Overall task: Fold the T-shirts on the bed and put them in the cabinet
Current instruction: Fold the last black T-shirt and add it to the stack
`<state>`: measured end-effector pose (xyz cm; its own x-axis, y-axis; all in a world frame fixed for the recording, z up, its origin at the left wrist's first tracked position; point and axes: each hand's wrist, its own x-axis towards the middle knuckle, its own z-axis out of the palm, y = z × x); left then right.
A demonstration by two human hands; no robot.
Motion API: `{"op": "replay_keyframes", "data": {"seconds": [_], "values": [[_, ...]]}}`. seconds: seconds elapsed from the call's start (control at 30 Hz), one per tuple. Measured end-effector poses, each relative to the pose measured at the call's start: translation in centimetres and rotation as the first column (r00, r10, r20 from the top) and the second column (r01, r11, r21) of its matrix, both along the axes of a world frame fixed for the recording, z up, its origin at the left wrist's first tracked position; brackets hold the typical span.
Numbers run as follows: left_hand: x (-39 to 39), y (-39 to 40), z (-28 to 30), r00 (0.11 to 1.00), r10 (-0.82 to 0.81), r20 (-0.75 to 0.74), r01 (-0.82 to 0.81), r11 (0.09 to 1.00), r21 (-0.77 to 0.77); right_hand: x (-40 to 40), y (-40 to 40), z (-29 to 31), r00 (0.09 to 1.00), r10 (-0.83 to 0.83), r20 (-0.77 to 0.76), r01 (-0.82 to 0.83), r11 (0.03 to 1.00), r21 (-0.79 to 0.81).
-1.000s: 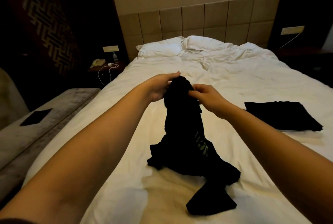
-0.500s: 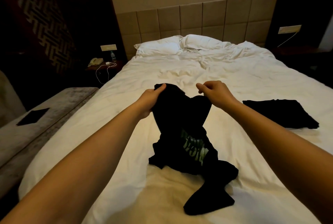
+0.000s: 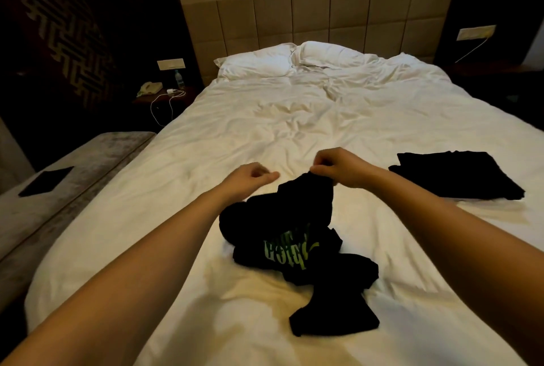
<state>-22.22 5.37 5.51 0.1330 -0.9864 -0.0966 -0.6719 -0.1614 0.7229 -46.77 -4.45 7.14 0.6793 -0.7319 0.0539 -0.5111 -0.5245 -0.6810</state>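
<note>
A crumpled black T-shirt [image 3: 294,236] with green lettering lies in a heap on the white bed [image 3: 265,130], in the middle of the view. My right hand [image 3: 338,169] pinches the shirt's far top edge between thumb and fingers. My left hand [image 3: 253,177] hovers just left of that edge with fingers loosely curled, holding nothing and apart from the cloth. A second black T-shirt [image 3: 453,174] lies folded flat on the bed to the right.
Two white pillows [image 3: 294,60] lie at the padded headboard. A grey bench [image 3: 59,189] with a flat black item [image 3: 47,180] runs along the bed's left side. A nightstand [image 3: 159,91] at the back left carries a phone, a bottle and a white cable.
The shirt has dropped from held-up to a heap on the bed. My left hand has let go of it and moved left; my right hand still holds the top edge, lower.
</note>
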Motion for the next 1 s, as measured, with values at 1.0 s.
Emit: {"op": "replay_keyframes", "data": {"seconds": [1.0], "values": [[-2.9, -3.6, -10.7, 0.956, -0.141, 0.258, 0.136, 0.990, 0.038, 1.4, -1.3, -7.8, 0.754, -0.477, 0.451, -0.017, 0.672, 0.740]]}}
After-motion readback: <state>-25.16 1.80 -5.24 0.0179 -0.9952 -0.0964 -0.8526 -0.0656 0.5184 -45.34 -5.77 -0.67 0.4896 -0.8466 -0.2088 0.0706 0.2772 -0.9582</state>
